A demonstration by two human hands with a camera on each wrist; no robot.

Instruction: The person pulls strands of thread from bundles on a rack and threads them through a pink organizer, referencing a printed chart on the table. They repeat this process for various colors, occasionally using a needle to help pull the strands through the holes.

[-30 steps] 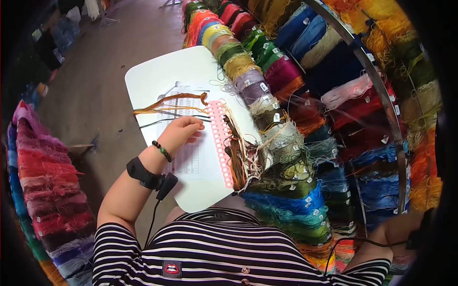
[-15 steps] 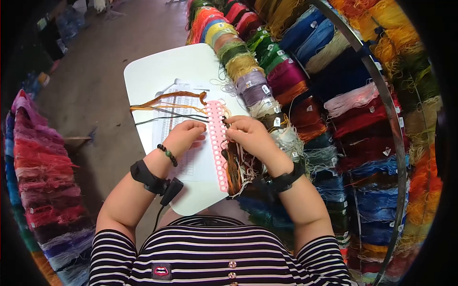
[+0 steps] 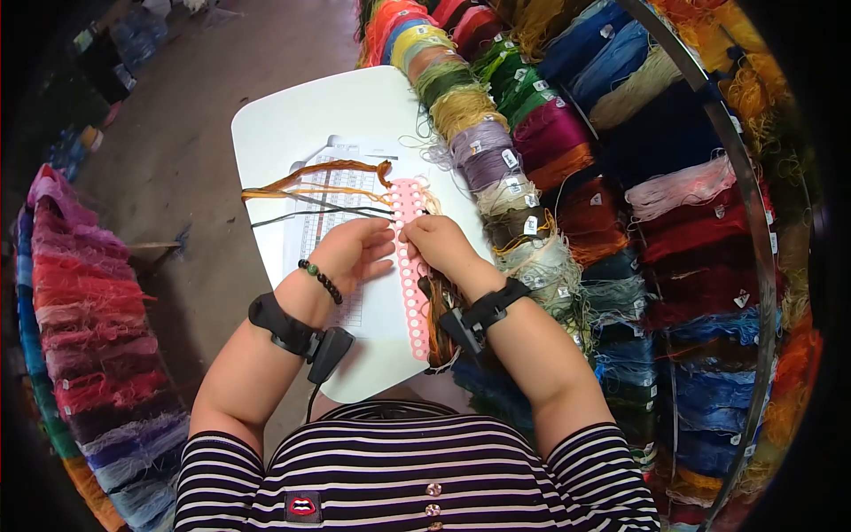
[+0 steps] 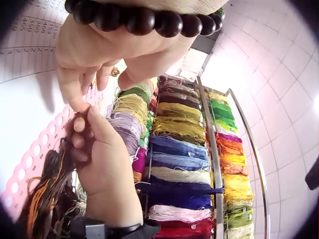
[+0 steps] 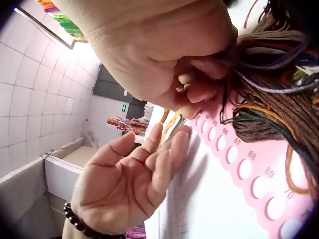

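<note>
A pink thread organiser card [image 3: 412, 293] with numbered holes lies along the right part of a white board [image 3: 284, 115]. Over its upper half my right hand [image 3: 441, 244] pinches a dark thread [image 5: 225, 102] between curled fingers, the fingertips close to the holes. My left hand [image 3: 355, 253] stays just left of the card, palm turned inward and fingers loosely bent with nothing in them; the fingertips of both hands come close together in the left wrist view. Brown, orange and dark thread bundles [image 5: 264, 117] hang from the card's right side. Tan and grey strands [image 3: 328, 168] stretch leftward from its top.
Printed sheets [image 3: 306, 226] lie under the strands on the board. Racks of labelled thread skeins [image 3: 567, 133] crowd the right side, with a curved metal rail [image 3: 745, 151] over them. More skeins [image 3: 89, 310] hang at the left beside the floor.
My right hand has come in from the far right to the card and, since half a second ago, shifted slightly left over it. The left hand stays beside the card, its fingers spread slightly more.
</note>
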